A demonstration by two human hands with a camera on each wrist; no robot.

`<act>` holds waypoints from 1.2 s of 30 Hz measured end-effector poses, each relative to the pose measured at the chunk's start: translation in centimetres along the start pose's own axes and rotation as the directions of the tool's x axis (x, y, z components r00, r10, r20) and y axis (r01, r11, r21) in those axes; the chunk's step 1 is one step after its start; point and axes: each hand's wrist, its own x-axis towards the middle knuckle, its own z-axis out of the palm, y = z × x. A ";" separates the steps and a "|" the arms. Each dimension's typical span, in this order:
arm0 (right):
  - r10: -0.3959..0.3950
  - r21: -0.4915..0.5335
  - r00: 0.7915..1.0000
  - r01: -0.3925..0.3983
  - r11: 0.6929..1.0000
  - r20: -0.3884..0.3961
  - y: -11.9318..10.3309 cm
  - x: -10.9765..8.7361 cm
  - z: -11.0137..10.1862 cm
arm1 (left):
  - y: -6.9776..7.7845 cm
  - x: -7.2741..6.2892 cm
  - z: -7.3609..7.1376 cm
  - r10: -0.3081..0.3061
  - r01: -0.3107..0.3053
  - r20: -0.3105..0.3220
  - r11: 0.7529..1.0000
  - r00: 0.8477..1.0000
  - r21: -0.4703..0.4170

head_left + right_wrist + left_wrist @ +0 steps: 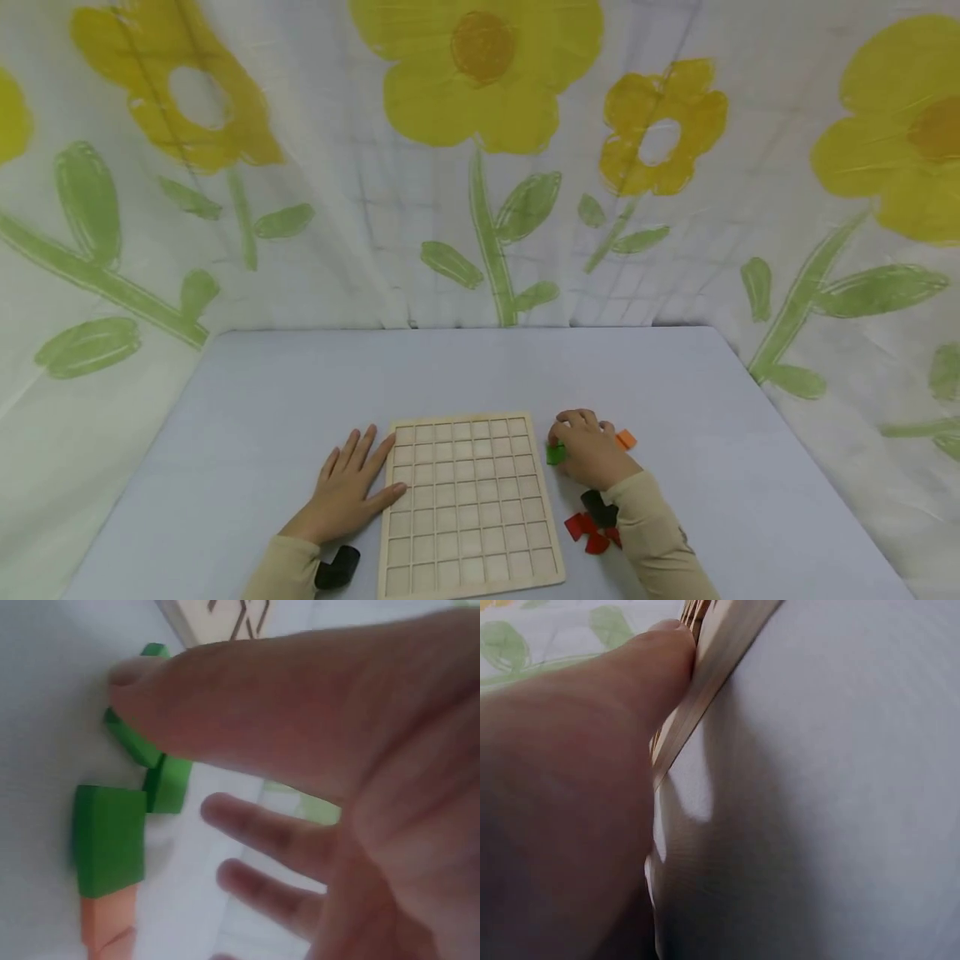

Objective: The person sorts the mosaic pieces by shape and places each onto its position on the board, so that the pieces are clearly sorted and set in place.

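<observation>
Sleeves: two beige fabric cuffs (281,571), one on each forearm, at the near edge of the view.
Wrist units: small black rounded devices (339,567), one at each wrist.
Red group: several small red blocks (597,543) lie on the table right of the board, near the right wrist.
Grid board: a pale wooden square-celled board (459,496) lies flat between the hands, turned slightly.
Left hand: the left hand (347,492) lies at the board's left side, fingers straight and spread, thumb reaching over the edge, index fingertip at the far left corner.
Right hand: the right hand (592,454) is right of the board, bent down over the green pieces; two of its fingers show apart from the thumb, and whether thumb and index pinch a piece I cannot tell.
Green group: small green blocks (555,454) by the thumb, just beside the board.
Orange group: orange blocks (626,439) beyond the hand's right side.
Table: a white surface (465,367) under everything.
Backdrop: a white curtain (322,283) printed with yellow flowers.
</observation>
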 end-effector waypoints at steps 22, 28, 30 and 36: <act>-0.083 -0.018 0.996 0.084 0.996 0.022 -0.1 0.9 0.5 | -1.4 0.0 0.6 -0.021 0.020 0.025 0.999 0.999 0.029; -0.121 -0.103 0.993 0.121 0.987 0.007 -0.3 1.0 0.4 | -1.0 0.0 0.3 0.011 -0.011 0.008 1.000 1.000 -0.011; -0.145 -0.120 0.989 0.143 0.982 -0.009 -0.3 1.1 0.3 | -0.9 0.0 0.2 0.003 -0.003 0.008 1.000 1.000 -0.012; -0.213 -0.118 0.977 0.208 0.971 -0.029 -1.1 1.3 -0.4 | -1.0 0.0 0.2 0.004 -0.004 0.015 1.000 1.000 -0.014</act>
